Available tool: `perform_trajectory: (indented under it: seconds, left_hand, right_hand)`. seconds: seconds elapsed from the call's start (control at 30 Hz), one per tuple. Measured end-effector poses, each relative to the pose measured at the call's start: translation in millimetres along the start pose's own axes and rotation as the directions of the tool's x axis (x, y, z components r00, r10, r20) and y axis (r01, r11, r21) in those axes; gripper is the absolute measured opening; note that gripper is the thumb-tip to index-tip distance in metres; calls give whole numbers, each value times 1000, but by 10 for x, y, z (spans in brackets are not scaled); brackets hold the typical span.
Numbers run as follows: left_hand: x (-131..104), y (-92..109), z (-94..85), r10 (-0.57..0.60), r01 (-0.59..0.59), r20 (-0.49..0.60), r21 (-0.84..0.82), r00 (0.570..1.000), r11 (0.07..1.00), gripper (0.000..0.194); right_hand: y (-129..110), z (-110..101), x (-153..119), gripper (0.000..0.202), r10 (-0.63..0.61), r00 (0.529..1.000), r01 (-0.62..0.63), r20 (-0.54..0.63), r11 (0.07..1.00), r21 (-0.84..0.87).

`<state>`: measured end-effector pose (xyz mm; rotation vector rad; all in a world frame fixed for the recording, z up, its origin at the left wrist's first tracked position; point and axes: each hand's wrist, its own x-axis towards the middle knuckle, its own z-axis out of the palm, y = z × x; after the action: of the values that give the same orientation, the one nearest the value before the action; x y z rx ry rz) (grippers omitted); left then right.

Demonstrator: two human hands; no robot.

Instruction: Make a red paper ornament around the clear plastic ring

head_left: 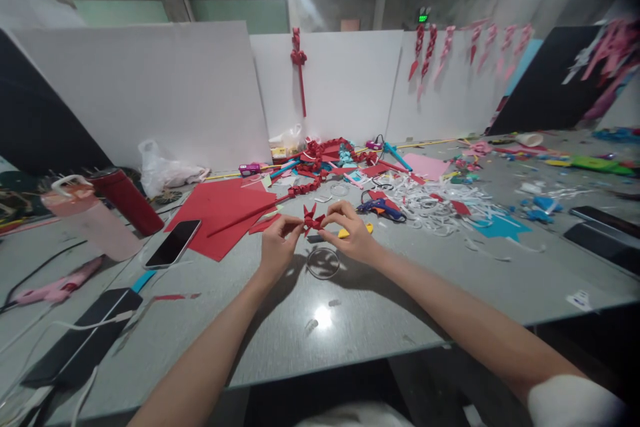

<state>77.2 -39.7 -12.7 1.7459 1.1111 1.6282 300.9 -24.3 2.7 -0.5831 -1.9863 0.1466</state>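
Between my two hands, just above the table, is a small folded red paper piece (313,219) with pointed tips sticking up. My left hand (280,243) pinches its left side between thumb and fingers. From the other side, my right hand (350,230) grips its right edge with thumb and forefinger. Below the hands lies a clear ring (323,263) on the table. A yellow-handled cutter (356,231) rests partly hidden behind my right hand. Red paper sheets (225,207) spread out to the left of my left hand.
A blue glue gun (383,208) and a heap of white paper strips (437,200) lie beyond my right hand. On the left stand a pink bottle (95,220) and a red bottle (127,200), near a phone (174,243). White boards (330,87) with red paper chains rise behind.
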Motion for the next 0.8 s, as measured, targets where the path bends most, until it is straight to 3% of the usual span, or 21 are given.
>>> perform_trajectory:
  seconds: [0.33, 0.67, 0.8]
  left_hand:
    - [-31, -8, 18, 94, -93, -1, 38, 996, 995, 14]
    - [-41, 34, 17, 238, -244, 58, 215, 970, 946, 14]
    - [-48, 51, 4, 312, -326, 95, 242, 945, 914, 15]
  right_hand:
    - [-5, 97, -35, 4, 5, 999, -6, -41, 1000, -1]
    - [-51, 1, -9, 7, -40, 998, 41, -39, 999, 17]
    - [-1, 9, 3, 14, 73, 984, -62, -160, 995, 75]
